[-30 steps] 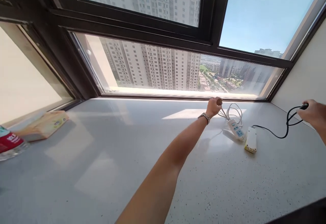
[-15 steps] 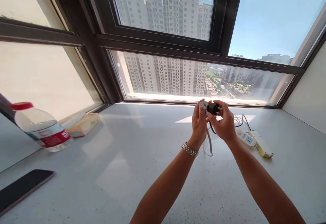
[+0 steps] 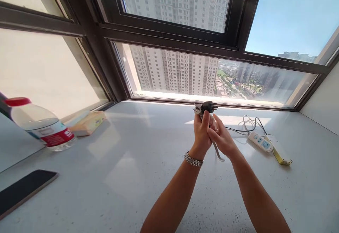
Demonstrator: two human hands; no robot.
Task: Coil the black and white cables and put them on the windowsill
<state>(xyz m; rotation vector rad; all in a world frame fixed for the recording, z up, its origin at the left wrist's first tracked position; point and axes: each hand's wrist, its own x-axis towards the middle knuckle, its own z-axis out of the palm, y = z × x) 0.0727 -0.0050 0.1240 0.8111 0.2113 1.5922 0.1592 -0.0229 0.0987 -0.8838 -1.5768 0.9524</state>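
both hands meet above the middle of the sill. the left hand (image 3: 201, 129) is curled in a fist around two plugs held together, a black plug (image 3: 209, 106) and a white plug (image 3: 197, 110), which stick out of the top of the fist at twelve o'clock from the knuckles. the right hand (image 3: 221, 138) lies against the left at its four o'clock, fingers loosely bent and touching the cords just under the plugs; whether it grips them cannot be told. a white cord (image 3: 219, 154) loops down below the hands at six o'clock, and a thin black cord (image 3: 238, 130) runs off toward three o'clock.

the cords lead to a white power strip (image 3: 260, 141), a flat plastic bar with blue sockets, and beside it a pale yellow-edged box (image 3: 281, 154), both well apart from the hands at three o'clock. the sill (image 3: 132, 176) is smooth, speckled pale stone with a glossy sheen. a metal link watch (image 3: 193, 159) circles the left wrist.
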